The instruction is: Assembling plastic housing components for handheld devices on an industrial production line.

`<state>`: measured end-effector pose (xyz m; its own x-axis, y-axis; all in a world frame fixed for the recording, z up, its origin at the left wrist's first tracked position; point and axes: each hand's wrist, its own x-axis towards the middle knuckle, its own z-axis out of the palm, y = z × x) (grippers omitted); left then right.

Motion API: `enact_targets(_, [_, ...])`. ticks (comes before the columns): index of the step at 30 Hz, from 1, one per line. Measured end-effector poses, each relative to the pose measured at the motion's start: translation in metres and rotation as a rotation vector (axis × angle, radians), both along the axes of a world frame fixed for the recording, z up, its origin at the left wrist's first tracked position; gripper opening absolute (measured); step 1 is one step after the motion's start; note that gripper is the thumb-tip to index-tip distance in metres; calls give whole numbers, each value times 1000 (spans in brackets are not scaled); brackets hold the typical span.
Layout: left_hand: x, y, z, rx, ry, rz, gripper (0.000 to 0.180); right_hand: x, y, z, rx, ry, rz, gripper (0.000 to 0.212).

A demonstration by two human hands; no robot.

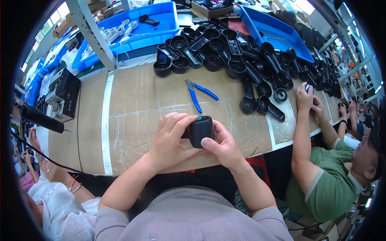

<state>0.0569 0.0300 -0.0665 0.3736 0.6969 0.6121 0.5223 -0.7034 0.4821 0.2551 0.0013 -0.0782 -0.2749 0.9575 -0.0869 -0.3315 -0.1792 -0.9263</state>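
Between my two hands, over the near middle of the bench, is a black plastic housing [201,133], short and rounded, with a small green piece [199,118] at its top edge. My left hand [171,138] grips it from the left, fingers laid over the upper side. From the right, my right hand [225,148] holds it with the thumb pressed on its near face. Just beyond lies a pair of blue-handled side cutters [195,101], jaws pointing away and handles spread. Part of the housing is hidden by my fingers.
Many black housings with handles [217,50] are heaped at the far side and right. A blue tray [167,32] holds white parts; another blue tray [257,34] sits behind the heap. At left are a black box [66,94] and an electric screwdriver [42,117]. A co-worker [325,176] works close on the right.
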Motion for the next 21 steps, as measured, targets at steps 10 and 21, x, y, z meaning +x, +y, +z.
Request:
enact_targets(10, [21, 7, -19, -28, 79, 60, 65, 10, 0, -3, 87, -415, -117, 59])
enact_targets(21, [16, 8, -17, -115, 141, 75, 63, 7, 6, -8, 98, -439, -110, 57])
